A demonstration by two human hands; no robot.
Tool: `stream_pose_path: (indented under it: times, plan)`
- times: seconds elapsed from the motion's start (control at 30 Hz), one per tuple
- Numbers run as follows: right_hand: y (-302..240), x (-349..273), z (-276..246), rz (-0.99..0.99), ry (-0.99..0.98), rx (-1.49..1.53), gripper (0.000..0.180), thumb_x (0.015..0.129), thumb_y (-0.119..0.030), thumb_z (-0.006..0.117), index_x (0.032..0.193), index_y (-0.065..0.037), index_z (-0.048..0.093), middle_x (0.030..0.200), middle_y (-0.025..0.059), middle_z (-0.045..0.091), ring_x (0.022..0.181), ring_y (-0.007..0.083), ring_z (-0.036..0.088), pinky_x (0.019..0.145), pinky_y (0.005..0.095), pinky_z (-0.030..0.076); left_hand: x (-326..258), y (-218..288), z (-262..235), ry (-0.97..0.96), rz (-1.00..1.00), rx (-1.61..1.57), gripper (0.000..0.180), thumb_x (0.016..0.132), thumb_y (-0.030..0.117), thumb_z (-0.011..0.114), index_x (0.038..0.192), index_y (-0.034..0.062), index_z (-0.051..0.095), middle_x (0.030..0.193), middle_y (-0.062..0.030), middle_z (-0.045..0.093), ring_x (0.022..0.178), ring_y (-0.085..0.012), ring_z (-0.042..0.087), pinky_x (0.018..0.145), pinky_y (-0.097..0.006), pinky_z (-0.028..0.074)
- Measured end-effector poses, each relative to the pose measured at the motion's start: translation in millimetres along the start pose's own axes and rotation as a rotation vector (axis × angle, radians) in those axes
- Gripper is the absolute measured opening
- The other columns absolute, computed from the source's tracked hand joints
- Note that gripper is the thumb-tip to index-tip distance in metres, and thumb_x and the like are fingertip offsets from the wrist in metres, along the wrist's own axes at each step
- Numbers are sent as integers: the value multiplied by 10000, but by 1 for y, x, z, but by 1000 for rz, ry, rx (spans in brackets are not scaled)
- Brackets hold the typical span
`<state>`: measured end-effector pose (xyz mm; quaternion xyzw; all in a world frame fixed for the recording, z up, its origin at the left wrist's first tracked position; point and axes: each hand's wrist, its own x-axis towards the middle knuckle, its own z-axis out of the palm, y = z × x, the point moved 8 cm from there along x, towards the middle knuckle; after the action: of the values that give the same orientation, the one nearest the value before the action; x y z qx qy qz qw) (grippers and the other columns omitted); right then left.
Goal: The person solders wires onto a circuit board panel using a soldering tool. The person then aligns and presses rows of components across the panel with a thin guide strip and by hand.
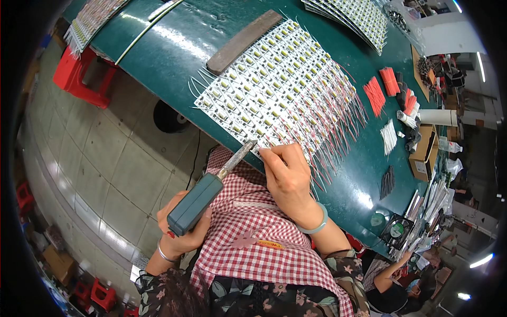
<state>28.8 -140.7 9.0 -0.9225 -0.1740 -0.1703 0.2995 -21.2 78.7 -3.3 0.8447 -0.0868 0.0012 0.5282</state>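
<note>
My left hand [182,224] is wrapped round the dark green, boxy body of a soldering iron [195,203]. Its metal shaft points up and right, with the tip over the near edge of a white circuit board panel [248,98]. Rows of yellow-green components cover the panel, and thin red and white wires [338,127] fan out from its right side. Close beside the iron's tip, my right hand [290,177] is closed in a pinch at the panel's near edge. What lies between those fingertips is too small to make out.
A dark flat bar [245,42] lies along the panel's far left side on the green table [343,185]. Bundles of red wires [374,96], white wires [388,137] and black wires [387,182] lie to the right. Another person [388,288] sits at lower right.
</note>
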Motion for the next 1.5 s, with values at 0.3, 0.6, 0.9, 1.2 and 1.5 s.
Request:
stream_pose_path:
  times: [0.3, 0.6, 0.9, 1.2, 1.5]
  plan:
    - [-2, 0, 2, 1, 10, -28, 270, 753, 95, 704, 1015, 32, 689, 871, 111, 587, 752, 263, 551, 632, 360, 480, 4, 5, 3, -46, 47, 25, 188, 735, -37, 746, 914, -74, 699, 847, -153, 682, 694, -245, 684, 638, -312, 545]
    - [-1, -1, 4, -3, 5, -29, 285, 734, 98, 701, 1011, 32, 691, 873, 109, 591, 768, 264, 559, 638, 358, 485, 2, 3, 0, -33, 28, 7, 201, 724, -32, 750, 913, -71, 696, 843, -151, 678, 694, -247, 685, 636, -311, 546]
    - [-1, -1, 4, -11, 8, -46, 294, 715, 101, 688, 1002, 35, 693, 879, 111, 591, 777, 268, 563, 639, 358, 486, 5, 9, -3, -25, 83, 62, 183, 726, -30, 751, 894, -70, 692, 833, -147, 672, 677, -244, 680, 603, -299, 535]
    - [-2, -1, 6, -23, -14, -63, 321, 701, 101, 673, 1015, 39, 686, 885, 114, 586, 784, 271, 560, 651, 363, 487, 6, 0, 4, -33, 51, 17, 162, 727, -20, 756, 865, -44, 674, 795, -126, 636, 628, -230, 641, 577, -294, 510]
    - [-2, -1, 6, -17, -17, -44, 339, 688, 107, 650, 1019, 41, 676, 898, 121, 582, 799, 277, 560, 662, 366, 488, -23, -30, -2, 24, -119, -69, 205, 734, 10, 747, 921, -64, 707, 826, -156, 688, 660, -265, 679, 617, -324, 551]
